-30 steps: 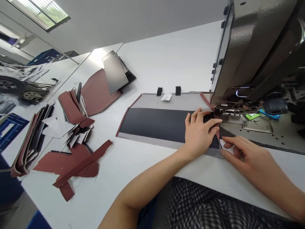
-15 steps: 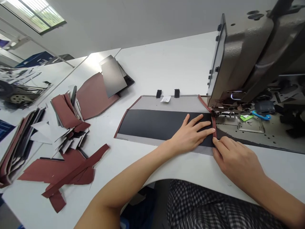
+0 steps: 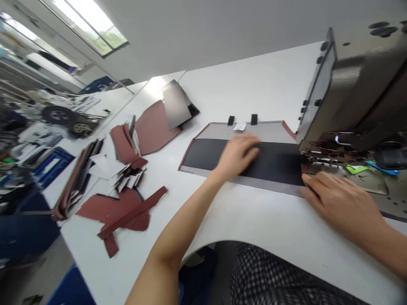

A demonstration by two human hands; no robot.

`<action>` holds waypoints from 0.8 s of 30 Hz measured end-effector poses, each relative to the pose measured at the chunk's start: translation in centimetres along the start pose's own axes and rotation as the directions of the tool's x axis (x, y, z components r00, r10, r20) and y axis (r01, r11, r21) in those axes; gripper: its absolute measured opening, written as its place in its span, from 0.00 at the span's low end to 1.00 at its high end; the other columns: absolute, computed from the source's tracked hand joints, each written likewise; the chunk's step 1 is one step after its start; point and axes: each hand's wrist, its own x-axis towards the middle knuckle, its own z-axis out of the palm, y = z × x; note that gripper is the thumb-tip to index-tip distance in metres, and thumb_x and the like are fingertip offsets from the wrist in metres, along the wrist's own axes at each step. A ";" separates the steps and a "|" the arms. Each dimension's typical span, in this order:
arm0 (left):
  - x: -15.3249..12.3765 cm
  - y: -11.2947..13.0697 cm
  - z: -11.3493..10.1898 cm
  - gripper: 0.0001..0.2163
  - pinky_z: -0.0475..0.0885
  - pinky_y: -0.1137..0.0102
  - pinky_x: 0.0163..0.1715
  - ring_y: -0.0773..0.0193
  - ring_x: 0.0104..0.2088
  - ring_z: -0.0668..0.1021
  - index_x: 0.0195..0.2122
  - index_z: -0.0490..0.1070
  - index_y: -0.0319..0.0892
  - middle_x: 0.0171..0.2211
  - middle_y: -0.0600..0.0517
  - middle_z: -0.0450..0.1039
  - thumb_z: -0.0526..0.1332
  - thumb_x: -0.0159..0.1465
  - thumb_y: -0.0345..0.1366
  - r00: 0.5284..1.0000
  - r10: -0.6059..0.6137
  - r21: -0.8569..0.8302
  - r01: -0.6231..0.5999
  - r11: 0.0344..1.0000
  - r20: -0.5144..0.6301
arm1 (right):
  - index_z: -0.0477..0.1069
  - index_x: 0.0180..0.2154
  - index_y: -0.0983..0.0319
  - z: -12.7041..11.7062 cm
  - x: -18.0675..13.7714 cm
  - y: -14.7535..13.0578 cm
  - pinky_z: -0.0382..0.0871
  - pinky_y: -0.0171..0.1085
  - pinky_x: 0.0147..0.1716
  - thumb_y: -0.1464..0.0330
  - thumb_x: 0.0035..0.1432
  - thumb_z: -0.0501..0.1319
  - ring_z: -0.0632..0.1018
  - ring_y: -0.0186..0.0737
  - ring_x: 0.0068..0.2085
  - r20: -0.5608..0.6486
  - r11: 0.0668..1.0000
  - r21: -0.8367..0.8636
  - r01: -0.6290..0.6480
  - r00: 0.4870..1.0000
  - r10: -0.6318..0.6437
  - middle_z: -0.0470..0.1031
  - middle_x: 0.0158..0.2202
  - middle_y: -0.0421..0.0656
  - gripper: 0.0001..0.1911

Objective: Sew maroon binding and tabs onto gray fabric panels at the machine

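A flat sewn panel, black in the middle with grey bands and dark red edge binding, lies on the white table with its right edge at the sewing machine. Two black tabs and a small white label sit along its far edge. Over the middle of the black part is my left hand, blurred, thumb apart from the fingers, with nothing in it. My right hand is closed at the panel's near right corner, thumb and finger pinching the red binding just below the presser area. The needle itself is hidden.
Dark red offcuts and a stack of red and white pieces lie to the left. A grey plate rests on a large red piece. Green and blue bits lie on the machine bed. The table edge curves in front of me.
My left hand has slid leftward along the panel from its right end, its fingers no longer spread flat. The right hand stays at the corner. The whole view has shifted left.
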 end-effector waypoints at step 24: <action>0.1 6.4 3.9 0.32 0.58 0.58 0.66 0.58 0.69 0.62 0.66 0.67 0.61 0.68 0.64 0.65 0.50 0.67 0.20 0.832 0.476 -0.063 -0.479 0.876 0.285 | 0.79 0.37 0.57 -0.5 -0.6 1.8 0.72 0.44 0.44 0.65 0.71 0.56 0.77 0.42 0.39 -0.024 0.936 0.351 -0.017 0.999 0.027 0.78 0.37 0.42 0.14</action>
